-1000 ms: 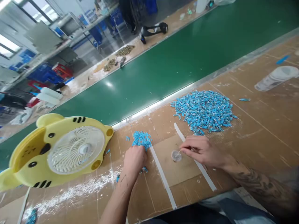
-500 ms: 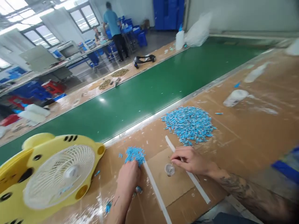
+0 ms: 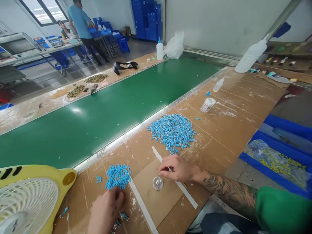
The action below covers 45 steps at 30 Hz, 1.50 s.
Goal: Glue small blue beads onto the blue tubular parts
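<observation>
My right hand (image 3: 176, 168) pinches a thin stick (image 3: 159, 177) whose lower end is in a small clear round cup (image 3: 158, 186). The cup stands on a cardboard sheet (image 3: 158, 203) with white tape strips along two sides. At the near edge of a heap of tiny blue pieces (image 3: 119, 175), my left hand (image 3: 107, 205) has its fingers curled together. Whatever it pinches is hidden. Several blue pieces with metallic ends (image 3: 124, 216) lie beside that hand. Beyond my right hand is a larger heap of slender blue parts (image 3: 172, 130).
A yellow fan (image 3: 56, 185) stands at the left. The green belt (image 3: 136, 97) runs behind the worktop. A white tub (image 3: 208, 105) and squeeze bottles (image 3: 252, 55) are toward the right. Blue trays (image 3: 287, 149) sit at lower right. A person in blue (image 3: 81, 22) stands in the background.
My view has swung right, so the surroundings sit farther left. My left hand has drawn back slightly toward me from the tiny blue pieces. The stick now reaches into the cup.
</observation>
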Motion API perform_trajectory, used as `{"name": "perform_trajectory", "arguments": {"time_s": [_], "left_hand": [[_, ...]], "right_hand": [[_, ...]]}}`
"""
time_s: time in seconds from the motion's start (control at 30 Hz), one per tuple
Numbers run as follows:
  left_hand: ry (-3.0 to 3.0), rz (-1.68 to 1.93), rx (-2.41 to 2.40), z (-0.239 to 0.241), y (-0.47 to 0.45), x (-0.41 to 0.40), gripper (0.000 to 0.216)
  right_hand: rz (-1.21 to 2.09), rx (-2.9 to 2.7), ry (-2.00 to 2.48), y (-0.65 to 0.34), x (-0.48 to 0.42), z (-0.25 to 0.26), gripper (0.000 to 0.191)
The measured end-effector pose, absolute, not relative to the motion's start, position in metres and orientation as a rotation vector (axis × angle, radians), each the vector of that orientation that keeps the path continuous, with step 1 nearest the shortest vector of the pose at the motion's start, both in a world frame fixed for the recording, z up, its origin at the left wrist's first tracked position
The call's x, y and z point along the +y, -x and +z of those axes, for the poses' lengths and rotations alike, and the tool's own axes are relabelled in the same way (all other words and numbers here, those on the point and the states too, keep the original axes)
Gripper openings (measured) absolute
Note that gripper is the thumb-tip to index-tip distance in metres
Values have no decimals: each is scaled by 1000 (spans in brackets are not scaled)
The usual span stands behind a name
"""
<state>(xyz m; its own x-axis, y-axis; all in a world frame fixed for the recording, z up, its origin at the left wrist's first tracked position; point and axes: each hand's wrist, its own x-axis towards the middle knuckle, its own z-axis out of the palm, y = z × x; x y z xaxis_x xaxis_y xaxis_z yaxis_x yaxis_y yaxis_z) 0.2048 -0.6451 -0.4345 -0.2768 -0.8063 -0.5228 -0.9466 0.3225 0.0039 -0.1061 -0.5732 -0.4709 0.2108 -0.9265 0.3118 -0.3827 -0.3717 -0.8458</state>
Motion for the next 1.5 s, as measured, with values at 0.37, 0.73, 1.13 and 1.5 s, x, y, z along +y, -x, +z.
{"name": "perform_trajectory", "arguments": {"time_s": [0.37, 0.73, 1.13, 1.5], "left_hand": [[2242, 2643, 2077, -447, -181, -606, 24], [1137, 3739, 1155, -476, -126, -595, 23], [994, 3753, 1132, -480, -123, -590, 17], [998, 3720, 1139, -480, -123, -589, 18]], "right_hand": [[-984, 1036, 1713, 111, -579, -484, 33], [-973, 925, 2095, 101, -578, -488, 20], [-1088, 972, 2374, 98, -583, -457, 25], [-1409, 903, 2107, 69, -600, -406, 27]]}}
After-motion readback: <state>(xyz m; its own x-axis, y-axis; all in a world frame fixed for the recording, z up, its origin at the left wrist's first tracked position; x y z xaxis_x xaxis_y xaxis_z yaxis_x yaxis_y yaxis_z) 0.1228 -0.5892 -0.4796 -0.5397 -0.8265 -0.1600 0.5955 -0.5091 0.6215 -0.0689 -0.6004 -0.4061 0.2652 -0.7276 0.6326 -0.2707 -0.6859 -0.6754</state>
